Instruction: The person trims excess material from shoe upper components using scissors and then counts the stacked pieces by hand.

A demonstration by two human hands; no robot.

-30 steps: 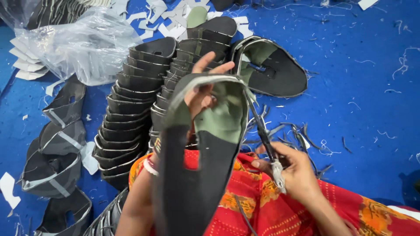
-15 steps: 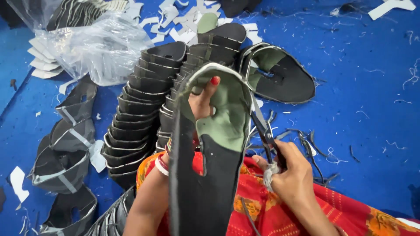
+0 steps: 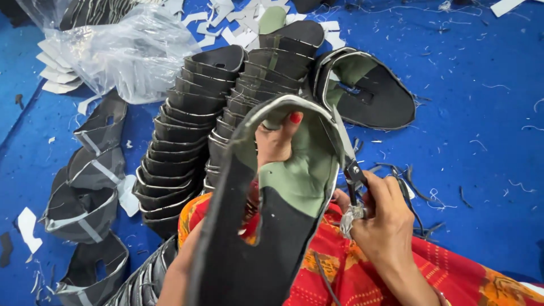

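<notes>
Holding a black and green shoe upper [image 3: 272, 226] up over the lap, the left hand [image 3: 275, 141] grips it from inside, thumb on the lining, so its edge faces the scissors [image 3: 350, 170]. Right hand [image 3: 385, 221] fingers are clenched around the scissor handles, blades along the rim; finished stacks [image 3: 226, 113] sit on the blue floor [image 3: 481, 141] ahead

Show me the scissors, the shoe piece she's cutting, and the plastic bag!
scissors [image 3: 352, 170], head view, on the pivot.
shoe piece [image 3: 294, 181], head view, on its green lining.
plastic bag [image 3: 133, 54], head view, on its crinkled middle.

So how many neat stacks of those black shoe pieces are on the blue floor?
2, side by side beyond the left hand: left stack and right stack. Loose pieces lie around them; more may be hidden behind the held piece.
</notes>
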